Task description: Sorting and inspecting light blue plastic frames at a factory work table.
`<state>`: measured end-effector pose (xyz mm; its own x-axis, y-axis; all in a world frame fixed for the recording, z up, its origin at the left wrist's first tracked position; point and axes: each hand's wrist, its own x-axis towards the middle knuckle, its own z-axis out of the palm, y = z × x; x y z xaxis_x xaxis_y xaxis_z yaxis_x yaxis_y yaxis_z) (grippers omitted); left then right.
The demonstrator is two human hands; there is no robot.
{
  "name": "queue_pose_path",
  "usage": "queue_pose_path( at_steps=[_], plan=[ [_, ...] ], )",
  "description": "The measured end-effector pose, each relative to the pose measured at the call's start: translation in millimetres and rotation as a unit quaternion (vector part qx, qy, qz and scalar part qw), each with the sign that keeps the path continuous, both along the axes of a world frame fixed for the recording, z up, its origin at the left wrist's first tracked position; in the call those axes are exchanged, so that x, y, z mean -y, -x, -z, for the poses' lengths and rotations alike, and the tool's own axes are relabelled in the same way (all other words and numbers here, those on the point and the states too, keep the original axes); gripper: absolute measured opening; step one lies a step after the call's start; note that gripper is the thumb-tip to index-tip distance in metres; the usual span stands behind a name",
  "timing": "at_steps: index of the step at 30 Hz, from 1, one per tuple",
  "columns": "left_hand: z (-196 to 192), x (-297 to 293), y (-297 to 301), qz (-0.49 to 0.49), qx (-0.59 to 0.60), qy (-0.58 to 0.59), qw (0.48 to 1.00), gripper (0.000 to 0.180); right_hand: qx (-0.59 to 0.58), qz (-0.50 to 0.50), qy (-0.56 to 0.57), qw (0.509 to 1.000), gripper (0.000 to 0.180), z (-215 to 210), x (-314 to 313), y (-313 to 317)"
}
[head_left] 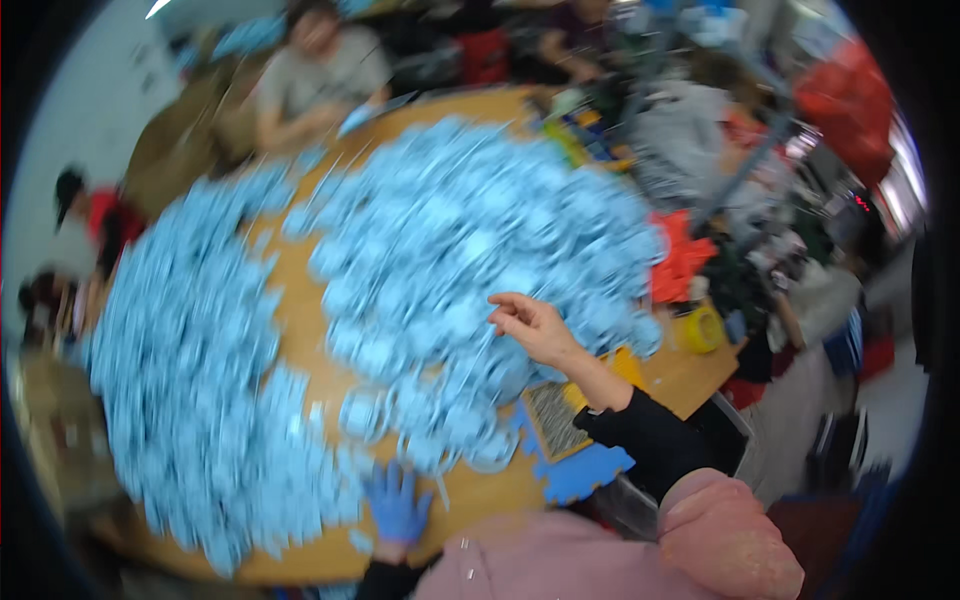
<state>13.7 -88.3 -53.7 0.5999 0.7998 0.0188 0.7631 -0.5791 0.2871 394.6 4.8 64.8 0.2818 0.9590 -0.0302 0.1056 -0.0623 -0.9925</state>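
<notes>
My left hand [398, 503], in a blue glove, rests at the table's near edge with its fingers spread. It is beside the light-blue flat pieces [190, 370] heaped on the left. A larger pile of light-blue rounded pieces with thin loops [480, 220] covers the middle; blur hides their exact kind. Over the near right part of this pile reaches my bare right hand [535, 328]. Its fingers point left, slightly bent and apart from the thumb, and I see nothing held in them.
Below my right forearm lie a yellow-edged tray [557, 420] of small grey bits and a blue foam mat [580, 474]. A yellow tape roll [703, 328] and orange-red cloth [680, 255] are at the right. Across the wooden table [300, 325] sits a person [320, 80]; others work around.
</notes>
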Motion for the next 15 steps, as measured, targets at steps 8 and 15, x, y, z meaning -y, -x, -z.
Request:
queue_pose_path(
  at_steps=[8,15],
  plan=[
    [29,-25,52,-0.058,-0.065,-0.066,0.994,0.043,0.208,-0.303,-0.023,0.930,0.028,68,13,180],
    [3,-30,108,-0.088,-0.017,-0.116,0.989,0.051,0.484,-0.439,-0.161,0.740,0.025,118,-19,280]
  ],
)
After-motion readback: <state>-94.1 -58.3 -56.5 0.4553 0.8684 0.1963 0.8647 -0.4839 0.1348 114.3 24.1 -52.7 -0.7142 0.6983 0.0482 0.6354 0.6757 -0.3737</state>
